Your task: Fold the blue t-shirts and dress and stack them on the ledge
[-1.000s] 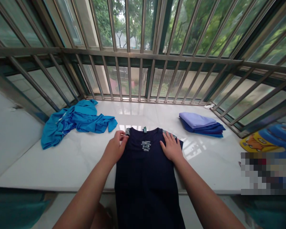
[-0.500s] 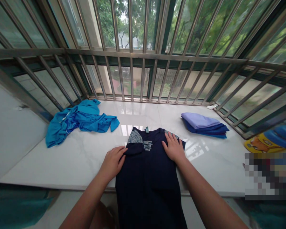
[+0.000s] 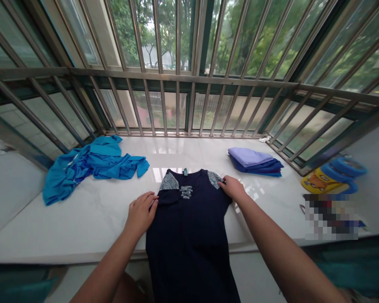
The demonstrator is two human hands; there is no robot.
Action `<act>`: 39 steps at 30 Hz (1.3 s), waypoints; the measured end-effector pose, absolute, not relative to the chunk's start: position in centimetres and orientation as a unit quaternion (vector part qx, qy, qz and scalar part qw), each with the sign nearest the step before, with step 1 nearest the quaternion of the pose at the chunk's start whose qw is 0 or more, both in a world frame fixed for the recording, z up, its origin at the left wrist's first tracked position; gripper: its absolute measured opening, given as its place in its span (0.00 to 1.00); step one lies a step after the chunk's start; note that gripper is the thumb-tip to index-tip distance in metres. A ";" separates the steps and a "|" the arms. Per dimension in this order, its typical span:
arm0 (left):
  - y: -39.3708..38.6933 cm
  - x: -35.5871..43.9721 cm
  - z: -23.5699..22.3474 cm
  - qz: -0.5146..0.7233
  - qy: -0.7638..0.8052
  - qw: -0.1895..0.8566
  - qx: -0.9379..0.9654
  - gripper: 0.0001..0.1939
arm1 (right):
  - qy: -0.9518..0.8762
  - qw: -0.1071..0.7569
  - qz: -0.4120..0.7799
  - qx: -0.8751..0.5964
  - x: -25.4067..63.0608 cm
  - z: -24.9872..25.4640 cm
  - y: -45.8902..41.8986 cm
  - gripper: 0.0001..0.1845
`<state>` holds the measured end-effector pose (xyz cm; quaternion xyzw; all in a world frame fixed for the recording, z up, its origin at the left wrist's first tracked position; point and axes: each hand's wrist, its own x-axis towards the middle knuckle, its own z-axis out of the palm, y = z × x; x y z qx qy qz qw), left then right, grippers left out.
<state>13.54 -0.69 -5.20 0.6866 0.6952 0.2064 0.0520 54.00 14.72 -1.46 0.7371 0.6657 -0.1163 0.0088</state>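
A dark navy garment lies on the white marble sill, its lower part hanging over the front edge. Both patterned grey-blue sleeves are folded inward onto its chest. My left hand rests flat on the garment's left edge, fingers stretched out. My right hand sits at the right shoulder, fingers curled and pinching the folded sleeve's edge.
A crumpled bright blue garment lies at the sill's left back. A folded stack of lilac and navy clothes sits at the right back. Metal window bars fence the sill. Yellow and blue items lie far right.
The left sleeve was folded inward and my left hand slid down the garment's left edge. My right hand moved from lying flat to gripping the right sleeve, now folded inward too.
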 end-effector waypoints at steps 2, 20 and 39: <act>0.0 13.6 -5.1 0.190 0.701 0.048 0.686 0.16 | 0.668 0.002 -0.119 0.734 53.9 -1.3 15.3 0.20; 4.2 13.2 -5.7 0.190 0.691 0.089 0.692 0.20 | 0.869 -0.031 -0.093 0.485 50.4 1.1 11.3 0.13; 4.5 12.8 -6.3 0.212 0.687 0.093 0.688 0.23 | 0.859 -0.035 -0.064 0.507 50.4 -4.4 13.4 0.41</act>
